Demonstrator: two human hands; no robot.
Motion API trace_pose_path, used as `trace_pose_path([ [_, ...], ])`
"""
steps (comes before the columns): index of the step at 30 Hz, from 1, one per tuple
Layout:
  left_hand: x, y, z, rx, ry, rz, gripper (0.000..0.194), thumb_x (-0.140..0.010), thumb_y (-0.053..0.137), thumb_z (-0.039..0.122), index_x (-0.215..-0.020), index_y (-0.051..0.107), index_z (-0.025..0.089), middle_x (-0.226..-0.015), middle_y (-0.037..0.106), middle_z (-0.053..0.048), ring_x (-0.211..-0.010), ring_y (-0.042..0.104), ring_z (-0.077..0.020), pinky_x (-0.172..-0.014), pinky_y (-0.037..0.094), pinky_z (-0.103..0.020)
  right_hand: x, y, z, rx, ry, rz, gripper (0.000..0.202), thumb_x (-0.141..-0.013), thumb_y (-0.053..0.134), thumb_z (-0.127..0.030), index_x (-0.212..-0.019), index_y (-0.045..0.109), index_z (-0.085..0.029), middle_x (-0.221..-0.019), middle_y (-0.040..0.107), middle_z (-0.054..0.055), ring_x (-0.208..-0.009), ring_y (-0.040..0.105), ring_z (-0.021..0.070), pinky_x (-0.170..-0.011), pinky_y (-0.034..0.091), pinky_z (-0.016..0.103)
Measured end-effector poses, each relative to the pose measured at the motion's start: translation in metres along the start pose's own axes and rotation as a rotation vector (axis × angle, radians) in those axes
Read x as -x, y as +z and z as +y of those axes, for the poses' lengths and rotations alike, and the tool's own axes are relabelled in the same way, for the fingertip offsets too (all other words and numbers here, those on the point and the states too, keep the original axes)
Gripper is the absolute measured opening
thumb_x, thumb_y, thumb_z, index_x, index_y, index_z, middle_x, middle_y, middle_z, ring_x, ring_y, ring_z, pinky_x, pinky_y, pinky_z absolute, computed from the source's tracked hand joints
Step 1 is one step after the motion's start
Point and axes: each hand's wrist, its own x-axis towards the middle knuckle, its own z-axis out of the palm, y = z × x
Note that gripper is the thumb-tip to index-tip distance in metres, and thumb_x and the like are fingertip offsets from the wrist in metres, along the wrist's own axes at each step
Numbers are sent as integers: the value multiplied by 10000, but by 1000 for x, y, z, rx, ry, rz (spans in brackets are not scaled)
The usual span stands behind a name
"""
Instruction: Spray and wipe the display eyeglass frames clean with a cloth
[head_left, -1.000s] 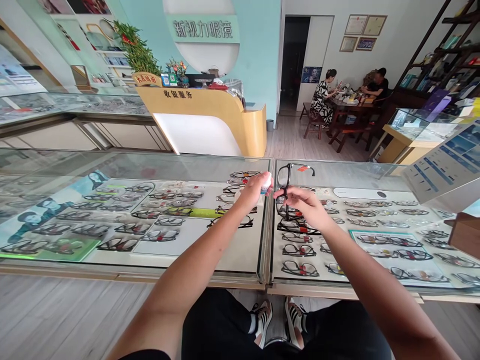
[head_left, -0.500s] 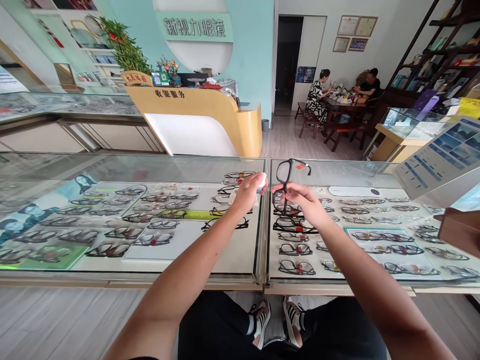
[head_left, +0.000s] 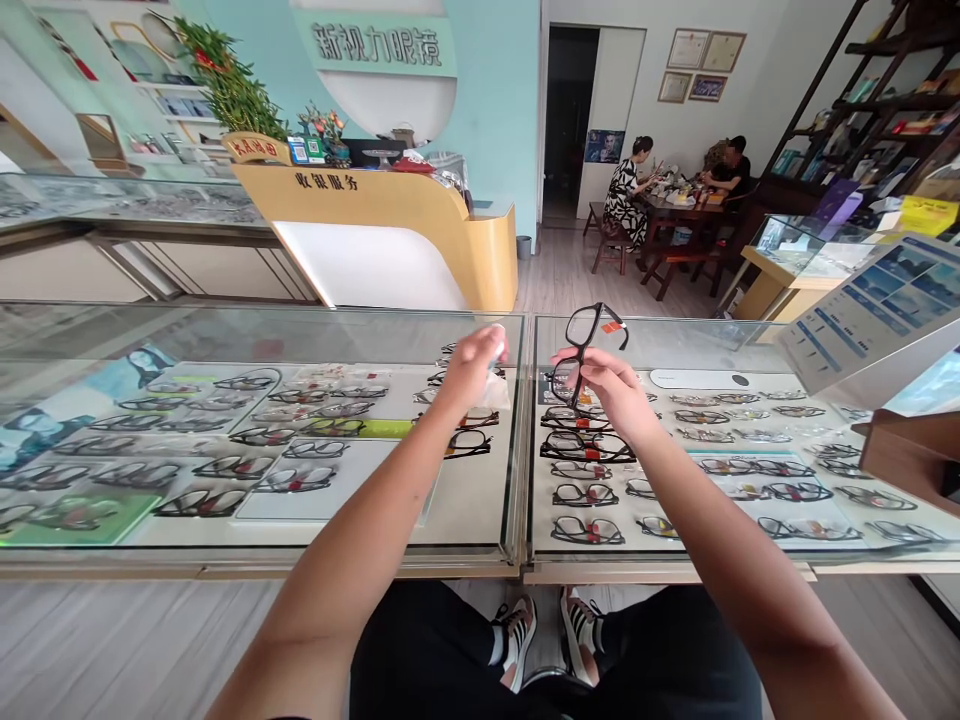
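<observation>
My right hand (head_left: 613, 388) pinches a pair of black-framed glasses (head_left: 583, 350) near the bridge. The glasses are tilted nearly upright above the right glass case, and a red-orange tag shows on one temple. My left hand (head_left: 477, 362) is closed around something small and white (head_left: 498, 345), mostly hidden by the fingers. A pale, thin piece, perhaps cloth or tissue (head_left: 495, 392), hangs below that hand. The two hands are apart, on either side of the seam between the cases.
Rows of glasses (head_left: 587, 493) lie inside the glass display cases (head_left: 480, 500). A white printed box (head_left: 870, 320) and a brown object (head_left: 911, 455) stand at the right. Two people (head_left: 626, 190) sit at a far table.
My left hand has moved left, away from the glasses. My right hand has raised the glasses slightly and tilted them. The whole view has shifted a little.
</observation>
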Motion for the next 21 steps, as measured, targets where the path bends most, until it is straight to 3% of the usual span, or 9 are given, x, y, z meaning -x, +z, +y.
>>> trace_pose_path([
  [4, -31, -48, -33, -64, -136, 365, 390, -946, 674, 631, -855, 642, 253, -862, 685, -37, -810, 653, -222, -762, 549, -350, -2, -4, -1, -28, -16, 24, 186, -954, 754, -427, -1028, 874, -305, -1285, 859, 36, -897, 671, 230, -881, 535, 419],
  [7, -46, -80, -61, -195, -327, 526, 269, -883, 767, 434, -1069, 680, 261, -1056, 759, -70, -1010, 741, -289, -903, 609, -404, -4, -8, 1, -35, -7, 38, 176, -934, 769, -434, -1006, 874, -313, -1251, 861, 33, -871, 681, 231, -870, 538, 424],
  [9, -48, -95, -74, -322, -410, 522, 322, -894, 771, 350, -1185, 688, 241, -1200, 786, -125, -1131, 763, -332, -999, 619, -442, -4, -10, 1, -30, 1, 46, 202, -925, 770, -435, -1043, 885, -319, -1228, 863, 34, -863, 688, 230, -862, 536, 421],
  [12, -43, -109, -85, -533, -480, 400, 296, -911, 755, 279, -1196, 712, 212, -1325, 803, -177, -1244, 768, -367, -1104, 603, -460, -4, -10, 0, -12, 2, 54, 221, -916, 767, -437, -1057, 894, -323, -1220, 865, 31, -857, 679, 224, -867, 537, 417],
  [15, -36, -114, -88, -686, -572, 298, 306, -853, 805, 247, -1150, 746, 207, -1291, 830, -188, -1248, 775, -408, -1111, 606, -498, -3, -9, -2, 25, 8, 62, 230, -918, 761, -459, -1050, 889, -321, -1232, 866, 35, -863, 671, 228, -878, 550, 425],
  [21, -36, -114, -90, -800, -678, 264, 480, -777, 875, 216, -1243, 763, 175, -1384, 808, -248, -1327, 754, -468, -1132, 609, -549, -3, -8, -1, 15, 6, 53, 175, -920, 778, -449, -1002, 883, -336, -1239, 861, 32, -857, 666, 229, -866, 546, 431],
])
